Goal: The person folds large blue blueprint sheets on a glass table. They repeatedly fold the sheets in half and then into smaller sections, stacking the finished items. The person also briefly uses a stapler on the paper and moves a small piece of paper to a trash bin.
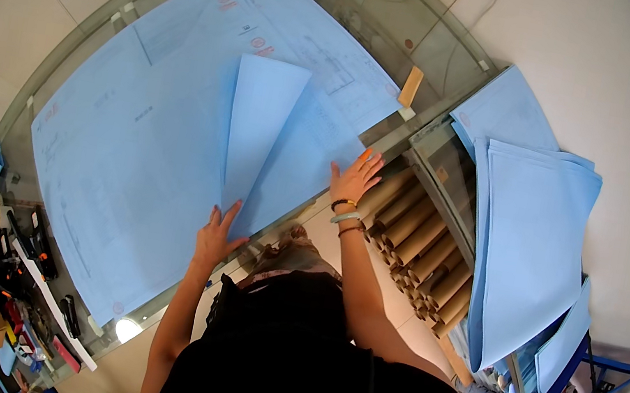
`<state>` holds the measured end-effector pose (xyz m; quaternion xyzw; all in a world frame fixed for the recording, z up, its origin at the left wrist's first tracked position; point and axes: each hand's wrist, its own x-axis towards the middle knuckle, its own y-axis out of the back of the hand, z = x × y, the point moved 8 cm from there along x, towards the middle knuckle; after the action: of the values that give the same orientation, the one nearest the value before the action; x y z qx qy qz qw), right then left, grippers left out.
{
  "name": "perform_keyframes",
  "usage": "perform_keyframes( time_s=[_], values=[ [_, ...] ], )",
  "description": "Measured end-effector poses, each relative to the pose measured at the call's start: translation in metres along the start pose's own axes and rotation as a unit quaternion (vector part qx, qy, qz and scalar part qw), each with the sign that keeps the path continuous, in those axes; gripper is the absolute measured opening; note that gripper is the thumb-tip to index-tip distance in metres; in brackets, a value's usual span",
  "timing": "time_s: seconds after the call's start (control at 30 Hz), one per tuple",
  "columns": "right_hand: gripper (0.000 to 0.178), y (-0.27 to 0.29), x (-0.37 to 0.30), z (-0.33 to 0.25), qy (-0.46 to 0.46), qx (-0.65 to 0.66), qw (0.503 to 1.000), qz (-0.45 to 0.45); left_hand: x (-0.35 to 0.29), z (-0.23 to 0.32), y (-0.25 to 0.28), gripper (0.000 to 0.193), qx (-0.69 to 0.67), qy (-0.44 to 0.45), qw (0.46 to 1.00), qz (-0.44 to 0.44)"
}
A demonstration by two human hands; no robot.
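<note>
A large light-blue drawing sheet lies spread over a glass table. Part of the sheet is folded over into a long narrow flap near the table's front edge. My left hand presses flat on the lower end of that fold, fingers spread. My right hand, with bracelets at the wrist, lies flat on the sheet's right corner at the table edge. Neither hand holds anything.
A stack of folded blue sheets hangs over a second glass surface to the right. Several cardboard tubes are stored under it. A cluttered shelf with tools stands at lower left. A wooden block rests on the table's far right edge.
</note>
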<state>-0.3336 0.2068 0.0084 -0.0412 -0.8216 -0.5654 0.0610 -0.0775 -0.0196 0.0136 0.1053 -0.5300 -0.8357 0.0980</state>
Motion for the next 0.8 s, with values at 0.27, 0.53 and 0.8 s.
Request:
perform_keyframes(
  time_s=[0.27,0.53,0.8],
  values=[
    [0.046,-0.034,-0.004,-0.003,0.093,0.124,0.983,-0.102,0.003,0.004,0.004,0.095,-0.017,0.021,0.999,-0.019],
    [0.061,-0.013,0.007,0.003,-0.019,0.158,0.984,-0.076,0.003,-0.007,-0.003,0.065,-0.037,0.032,0.999,0.004],
    [0.039,-0.035,-0.004,0.018,0.109,-0.027,0.993,0.028,0.004,-0.01,-0.006,0.055,-0.037,0.04,0.998,0.014]
  ],
)
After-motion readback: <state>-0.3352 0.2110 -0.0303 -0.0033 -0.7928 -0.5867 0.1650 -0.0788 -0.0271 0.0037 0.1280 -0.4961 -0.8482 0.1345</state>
